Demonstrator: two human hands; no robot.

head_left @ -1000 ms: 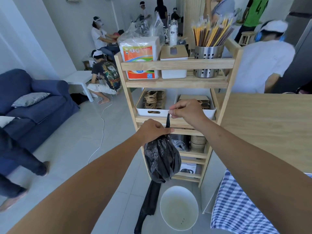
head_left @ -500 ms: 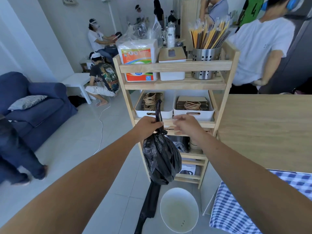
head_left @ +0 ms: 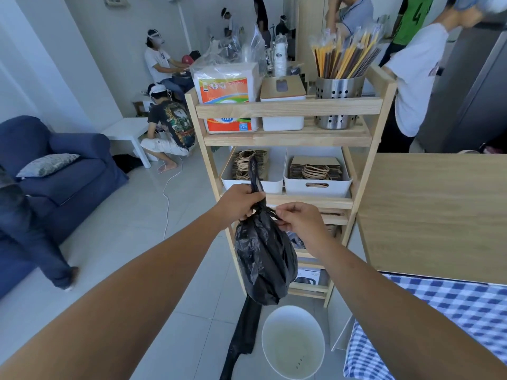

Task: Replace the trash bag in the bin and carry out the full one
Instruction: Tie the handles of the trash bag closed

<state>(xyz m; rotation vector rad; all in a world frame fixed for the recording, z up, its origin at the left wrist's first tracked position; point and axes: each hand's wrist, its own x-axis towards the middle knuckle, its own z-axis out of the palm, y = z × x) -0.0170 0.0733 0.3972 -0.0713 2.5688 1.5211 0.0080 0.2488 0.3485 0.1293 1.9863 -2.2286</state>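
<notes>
The left hand point(head_left: 241, 202) is closed around the neck of the full black trash bag point(head_left: 264, 259), which hangs above the white bin point(head_left: 293, 342). The right hand point(head_left: 297, 219) pinches a loose end at the knot. A loose knot could slip and spill. The unlined bin waits; a spare bag point(head_left: 241, 338) lies beside it on the floor.
</notes>
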